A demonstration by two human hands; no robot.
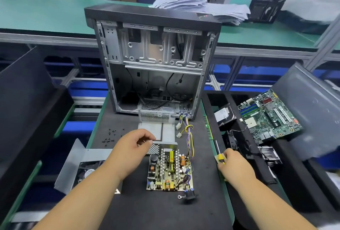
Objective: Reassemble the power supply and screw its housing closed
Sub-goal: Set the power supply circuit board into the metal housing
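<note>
On the black work mat [158, 211] the power supply circuit board [170, 170] lies flat and bare, its heat sinks, coils and capacitors facing up, just near of the open metal power supply housing [159, 130], whose perforated wall stands at the far side. The left hand [133, 148] rests at the housing's near-left corner with its fingers curled over the edge of the sheet metal by the mesh, gripping it. The right hand [232, 163] sits at the right edge of the mat, its fingers closed round a yellow-handled screwdriver [220, 158] (only part of the handle shows past the knuckles). A bundle of yellow, purple and black wires [190, 137] runs from the board's right side up past the housing, ending in white connectors. A black power socket [189, 194] on short leads lies just near of the board. Small black screws [110, 136] are scattered on the mat to the far left of the left hand. Left of the mat, a grey housing cover with a fan [81, 167] leans tilted. Behind the housing stands an empty computer case [156, 60], its open side toward the camera. To the right, a tray holds a hard drive [224, 115] and a green motherboard [268, 117], which lies tilted. A stack of papers [198, 7] sits on the far green bench.
</note>
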